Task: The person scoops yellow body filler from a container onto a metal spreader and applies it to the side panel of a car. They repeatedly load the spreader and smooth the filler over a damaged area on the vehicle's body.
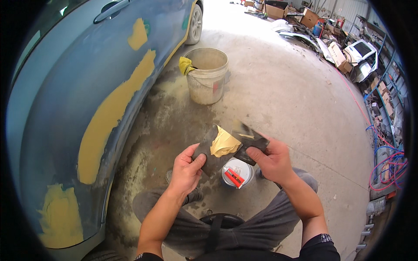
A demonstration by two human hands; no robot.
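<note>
My left hand (pixel 185 170) is closed on a dark flat spreader (pixel 208 153), its thumb on top. A thick mound of yellow body filler (pixel 224 144) sits on that spreader's upper part. In my right hand (pixel 275 162) a second dark spreader (pixel 249 153) is pinched between thumb and fingers, with its edge up against the filler's right side. Some yellow smears mark its upper face, which is slightly blurred. Below both hands stands a round can (pixel 243 165) with a pale lid. A red and white tube (pixel 235 177) lies across the lid.
At left is a blue car side (pixel 52 117) with several yellow filler patches (pixel 114 114). A dirty white bucket (pixel 208 80) with a yellow cloth (pixel 186 65) over its rim stands ahead. Car parts and boxes (pixel 309 18) line the right, with tangled hoses (pixel 387 169).
</note>
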